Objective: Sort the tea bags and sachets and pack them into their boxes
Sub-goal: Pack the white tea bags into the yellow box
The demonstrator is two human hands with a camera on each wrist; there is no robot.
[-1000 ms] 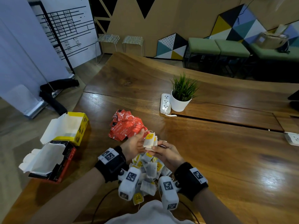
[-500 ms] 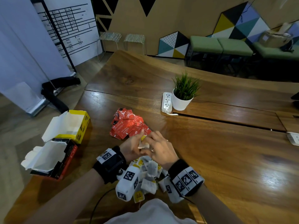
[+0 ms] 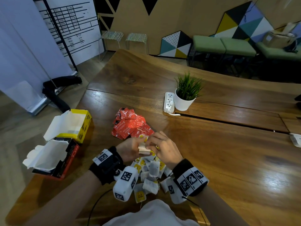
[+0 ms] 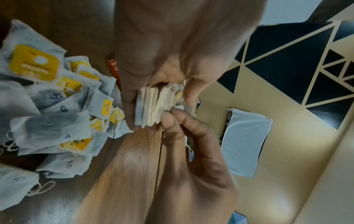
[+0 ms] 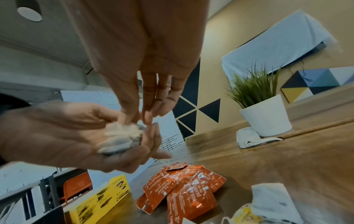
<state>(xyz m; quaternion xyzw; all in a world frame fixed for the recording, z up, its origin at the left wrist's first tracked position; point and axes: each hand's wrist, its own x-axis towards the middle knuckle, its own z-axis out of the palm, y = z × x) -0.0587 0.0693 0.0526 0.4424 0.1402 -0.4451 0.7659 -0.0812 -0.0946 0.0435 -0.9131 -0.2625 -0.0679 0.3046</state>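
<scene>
Right now you are mid-way through gathering, not yet packing. Your left hand [image 3: 130,148] is clamped around a small squared-up stack of white paper tea bags [image 3: 144,148], thumb on one side and fingers on the other, held up off the long brown wooden table [image 3: 228,152]. Your right hand [image 3: 162,148] meets it from the other side, fingertips [image 4: 170,116] pinching the edge of the stack as if seating the newest bag.

Directly beneath both wrists lies the loose heap of white tea bags with yellow paper tags [image 3: 150,172], still a good number. Just beyond your left-hand knuckles sits the pile of red foil sachets [image 3: 132,126], untouched by either hand. Further out to the left of your left hand stand the open yellow cardboard box [image 3: 81,123] and, nearer you, the open red-and-black cardboard box [image 3: 65,162], both with lids folded back.

I judge the next move needs your right hand to let go and drop to the heap for another bag, while the left keeps its squeeze even so the stack does not fan out. Mind the strings and tags, which could snag. Once the stack is full, it probably belongs in the yellow box.
</scene>
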